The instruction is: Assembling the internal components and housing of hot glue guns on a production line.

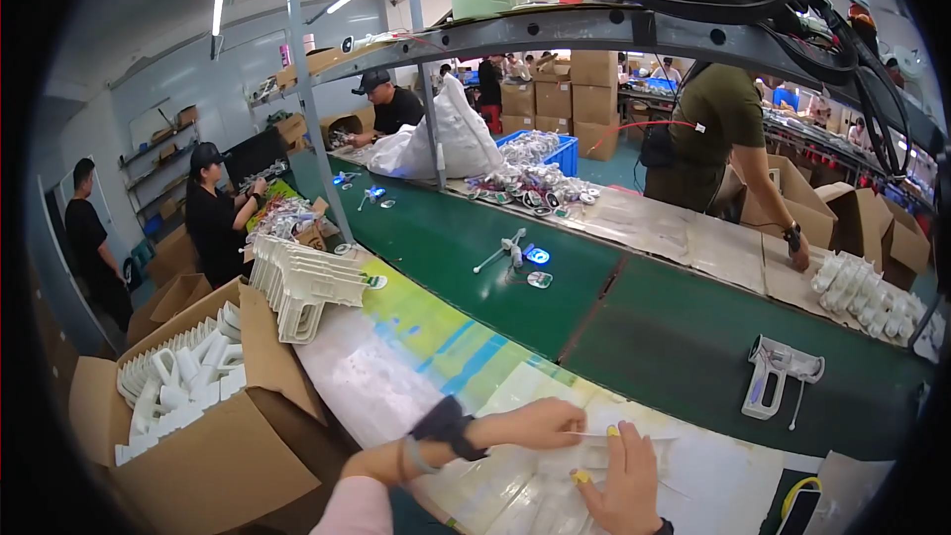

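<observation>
My left hand (pixel 540 425), a dark band and a grey band on its wrist, has its fingers curled at the edge of a thin whitish sheet (pixel 659 444) on the worktable. What lies under its fingertips is hard to see. My right hand (pixel 628 483) lies beside it with fingers stretched out, pressed on the sheet; yellow covers show on the thumb and one finger. Under both hands, the tabletop covering (pixel 718 466) is pale and creased. On the green conveyor belt ahead rests a white plastic housing with a handle and wires (pixel 778 376).
An open cardboard box (pixel 213 446) of white plastic parts stands at left, near stacked white frames (pixel 309 282). Farther along the belt sits a lit assembly (pixel 513 253). A metal shelf beam (pixel 634 30) crosses overhead. A co-worker (pixel 708 144) reaches toward bagged parts (pixel 867 292). A phone-like device (pixel 800 513) lies lower right.
</observation>
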